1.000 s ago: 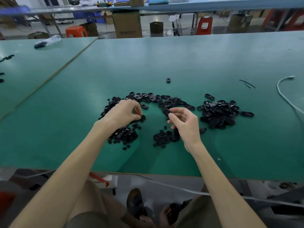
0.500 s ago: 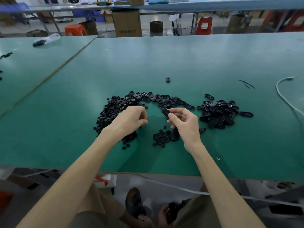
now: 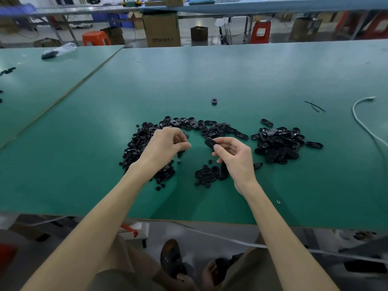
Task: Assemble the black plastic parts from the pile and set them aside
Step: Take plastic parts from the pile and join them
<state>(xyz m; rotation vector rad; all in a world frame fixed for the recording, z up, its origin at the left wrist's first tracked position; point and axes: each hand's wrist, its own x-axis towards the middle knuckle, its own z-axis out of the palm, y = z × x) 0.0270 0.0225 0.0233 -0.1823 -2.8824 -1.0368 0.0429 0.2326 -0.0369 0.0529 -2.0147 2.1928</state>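
**Q:** What do the hands show?

**A:** The right hand pinches one black oval piece between thumb and forefinger and holds it above the green table, between the two hands. The left hand hovers over the pile of small parts, its fingers curled and its thumb against the fingertips. Whether a small part sits in that pinch cannot be told.

**Q:** Which step is this, then?

**A:** Probably the joining of one pair: an oval piece is presented and a small part is being brought to it. The two hands are apart, so no join has been made yet.

**Q:** What appears done?

**A:** A heap of oval pieces lies well to the right, apart from the rest, and looks like finished work set aside. This is a judgement only, as the details of the pieces are too small to confirm. A small cluster lies just beside the right wrist, and its role is unclear.

**Q:** And what is left?

**A:** A good deal. The pile of small parts is large, and a row of oval pieces curves along the far side of the hands. The task seems to be somewhere in its middle.
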